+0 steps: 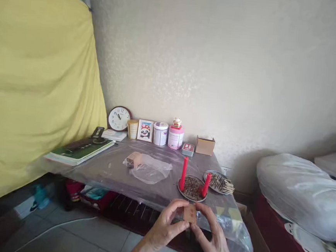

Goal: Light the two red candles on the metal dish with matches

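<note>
One small, rectangular, tan cardboard-looking box [189,214]: reddish marks are showing on its face, too small for me to read. It is hanging in the air just beyond the table's near edge.

Left hand [164,226], bare: thumb and forefinger are clamping the box's left side. Right hand [214,236], bare: thumb and forefinger are pinching its right side.

Lettering: a round, dark-rimmed clock [119,118] is showing black numerals on white. A white lidded canister [160,134] and a pink lidded canister [175,138] are bearing print I am unable to read. Between clock and canisters, a pale-framed cartoon panda picture [145,131] is standing.

Materials: glossy clear plastic sheeting is covering the table [103,175]. A crumpled translucent plastic bag [150,169] is lying there, a tan block-shaped pack [134,159] at its left end. One round metal plate [193,199] is holding brown grains, a tall red candle [184,174] and a shorter, tilting red candle [206,185]. A second round plate [215,172] is carrying pale thin sticks [227,186].

Edges: the candle plate is sitting near the front edge; open room is stretching left of it, before the bag.
</note>
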### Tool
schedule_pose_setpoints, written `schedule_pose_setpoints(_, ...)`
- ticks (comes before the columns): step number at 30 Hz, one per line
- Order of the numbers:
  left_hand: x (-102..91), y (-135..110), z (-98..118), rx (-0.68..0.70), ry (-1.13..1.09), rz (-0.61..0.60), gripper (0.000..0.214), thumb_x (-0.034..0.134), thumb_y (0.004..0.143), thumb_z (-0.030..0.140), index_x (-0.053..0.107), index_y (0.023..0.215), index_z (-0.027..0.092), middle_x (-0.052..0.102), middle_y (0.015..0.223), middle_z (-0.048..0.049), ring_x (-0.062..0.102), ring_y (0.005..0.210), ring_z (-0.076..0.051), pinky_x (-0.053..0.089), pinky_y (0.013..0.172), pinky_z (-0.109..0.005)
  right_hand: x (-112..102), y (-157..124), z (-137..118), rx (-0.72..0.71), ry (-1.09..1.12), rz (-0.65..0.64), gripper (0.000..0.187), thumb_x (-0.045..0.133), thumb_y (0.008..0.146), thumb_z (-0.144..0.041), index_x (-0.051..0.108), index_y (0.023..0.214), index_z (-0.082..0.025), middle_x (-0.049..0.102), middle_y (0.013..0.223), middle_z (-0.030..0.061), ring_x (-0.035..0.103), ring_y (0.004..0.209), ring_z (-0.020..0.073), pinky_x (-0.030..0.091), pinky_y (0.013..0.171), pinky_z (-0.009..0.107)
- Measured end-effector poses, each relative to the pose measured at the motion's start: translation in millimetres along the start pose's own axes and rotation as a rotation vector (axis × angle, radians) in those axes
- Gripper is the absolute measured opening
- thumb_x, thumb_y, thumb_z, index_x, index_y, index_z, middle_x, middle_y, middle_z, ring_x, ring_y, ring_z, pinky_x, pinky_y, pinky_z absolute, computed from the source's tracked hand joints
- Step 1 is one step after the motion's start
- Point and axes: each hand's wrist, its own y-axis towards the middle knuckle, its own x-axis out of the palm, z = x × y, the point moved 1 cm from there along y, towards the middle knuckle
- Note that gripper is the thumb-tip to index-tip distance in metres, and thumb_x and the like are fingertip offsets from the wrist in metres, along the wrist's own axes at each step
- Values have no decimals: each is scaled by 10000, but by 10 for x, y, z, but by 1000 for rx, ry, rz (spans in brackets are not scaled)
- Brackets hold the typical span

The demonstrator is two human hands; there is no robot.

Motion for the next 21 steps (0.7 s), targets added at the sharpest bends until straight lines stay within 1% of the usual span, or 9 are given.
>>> schedule_pose_setpoints(4,8,-2,12,4,-7,4,421,730,760,320,646,1163,230,604,1250,-111,559,1193,-323,422,1029,-459,7,-1,14,2,11,7,475,607,857,-515,603,1247,-244,688,1273,107,645,1213,295,518,1049,445)
schedule_pose_setpoints(9,12,-9,6,0,-34,22,417,758,751,312,662,1151,242,610,1252,-101,570,1185,-311,425,1029,-446,15,0,18,36,47,-3,500,635,833,-532,618,1240,-242,675,1288,117,629,1225,316,495,1069,488)
schedule_pose_setpoints(13,10,-6,24,-29,-90,47,411,780,739,321,671,1127,243,663,1196,-91,597,1152,-296,439,1011,-436,26,18,59,86,167,4,506,689,798,-529,641,1227,-265,672,1301,107,609,1250,319,467,1092,501)
schedule_pose_setpoints(15,8,-6,44,-59,-134,55,412,780,743,336,667,1127,239,707,1161,-94,616,1132,-289,453,994,-435,34,40,101,129,316,52,482,720,778,-533,666,1190,-288,689,1288,90,616,1248,304,482,1082,464)
schedule_pose_setpoints(17,2,-7,59,-84,-175,68,393,777,750,335,669,1115,236,741,1130,-91,630,1119,-276,455,987,-423,37,70,141,185,503,119,445,764,743,-539,708,1111,-295,735,1218,74,661,1191,281,526,1036,398)
schedule_pose_setpoints(21,-22,-1,25,-101,-236,92,341,758,774,311,686,1098,234,763,1102,-77,642,1107,-251,441,973,-389,20,132,174,331,772,223,367,870,651,-484,785,927,-257,811,971,43,753,949,189,572,902,212)
